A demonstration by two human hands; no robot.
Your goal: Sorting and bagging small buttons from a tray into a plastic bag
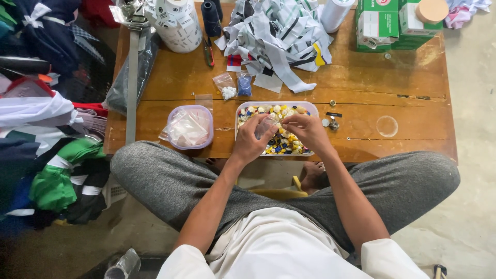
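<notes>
A white rectangular tray [313,107] full of mixed coloured buttons sits near the front edge of a low wooden table [361,82]. My left hand [248,142] holds a small clear plastic bag [265,125] over the tray. My right hand [309,129] hovers over the buttons with fingertips pinched at the bag's mouth; whether a button is between them is too small to tell. My crossed legs in grey trousers lie under the table's front edge.
A round clear tub [191,126] of empty small bags stands left of the tray. Two small filled bags [235,85], a heap of grey and white fabric strips [279,36], label rolls [178,23], thread cones and green boxes [392,23] lie farther back. Folded garments [46,129] pile up at the left.
</notes>
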